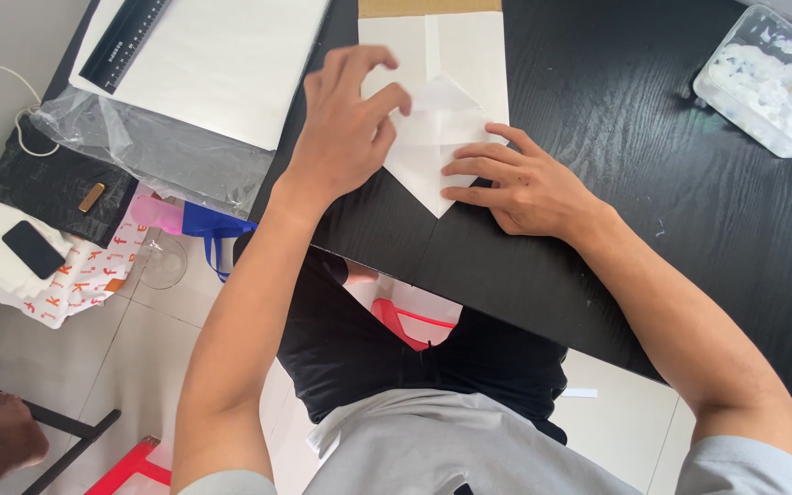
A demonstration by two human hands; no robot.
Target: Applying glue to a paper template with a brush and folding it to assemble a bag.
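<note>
Paper: white folded paper sheet [437, 119], pointed near edge, lying on black wooden table [653, 183].
Left hand [346, 128]: fingertips pinched together on a fold.
Right hand [520, 188]: grip apart, fingers flat, pressing paper's right edge.

We press our left hand [346, 124] with bent fingers onto the white folded paper [437, 137] lying on the black table [653, 183]; our right hand [515, 183] lies flat on the paper's right edge, beside its near point; far left a stack of white sheets [231, 64] carries a black ruler [126, 41]; far right stands a clear plastic tub [767, 78] of white bits; left, on the floor, a phone [34, 249] rests on a printed bag [75, 275].
</note>
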